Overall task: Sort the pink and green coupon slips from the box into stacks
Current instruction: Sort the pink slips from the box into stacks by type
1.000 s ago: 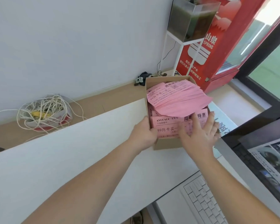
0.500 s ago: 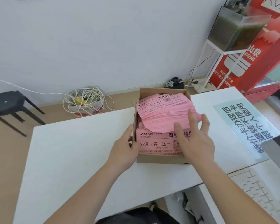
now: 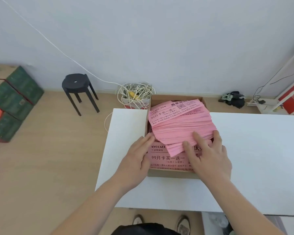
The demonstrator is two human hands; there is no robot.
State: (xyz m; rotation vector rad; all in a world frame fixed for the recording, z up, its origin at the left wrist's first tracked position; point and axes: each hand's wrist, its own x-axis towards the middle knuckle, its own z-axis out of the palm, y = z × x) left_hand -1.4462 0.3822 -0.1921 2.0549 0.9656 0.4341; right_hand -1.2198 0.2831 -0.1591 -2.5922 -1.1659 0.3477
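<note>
Slips: pink heap [image 3: 180, 126] in box [image 3: 174, 173] on table [image 3: 244, 158]; no green showing.
Left hand [image 3: 134, 160]: flat against box's side.
Right hand [image 3: 209, 158]: spread on heap.
Progress: no stacks yet; sorting unstarted.

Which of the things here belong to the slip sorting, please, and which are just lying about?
For the job: box, pink slips, table, left hand at the box's side, right hand on the slips.
Lying about: stool, cable bundle, green crates.
</note>
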